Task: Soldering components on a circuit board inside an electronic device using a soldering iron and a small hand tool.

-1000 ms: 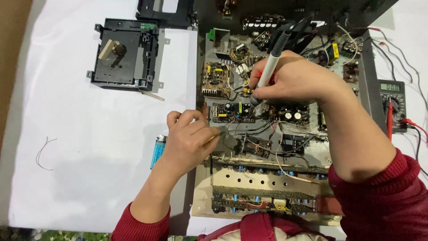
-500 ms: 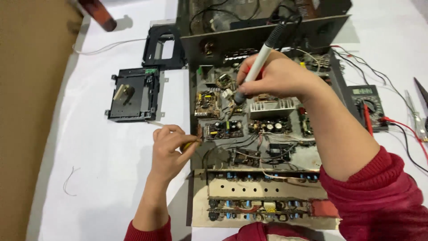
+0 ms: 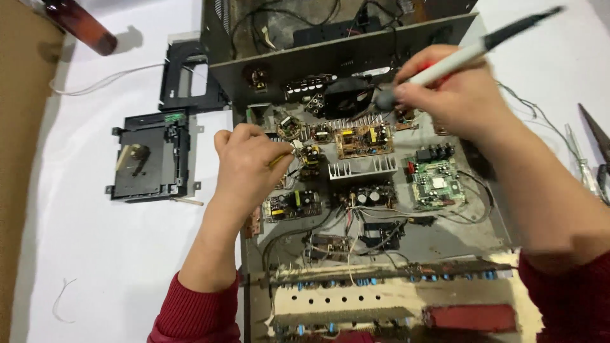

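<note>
An opened electronics chassis [image 3: 445,244] full of circuit boards and wires lies on a white sheet. My right hand [image 3: 451,95] grips a soldering iron [image 3: 470,54] with a white and black handle, its grey front end over the boards near a black fan. My left hand [image 3: 251,162] pinches a thin yellowish stick, its tip touching small parts at the left boards beside a finned heat sink [image 3: 359,168]. Both sleeves are dark red.
A black disc drive mechanism [image 3: 149,162] lies left of the chassis, with a black frame [image 3: 187,76] behind it. A brown bottle [image 3: 79,25] lies at the top left. Pliers and a screwdriver [image 3: 588,162] sit at the right edge. Brown cardboard [image 3: 19,159] borders the left.
The view has closed in on the chassis. My right hand lifted the soldering iron up and to the right. My left hand moved up to the left boards.
</note>
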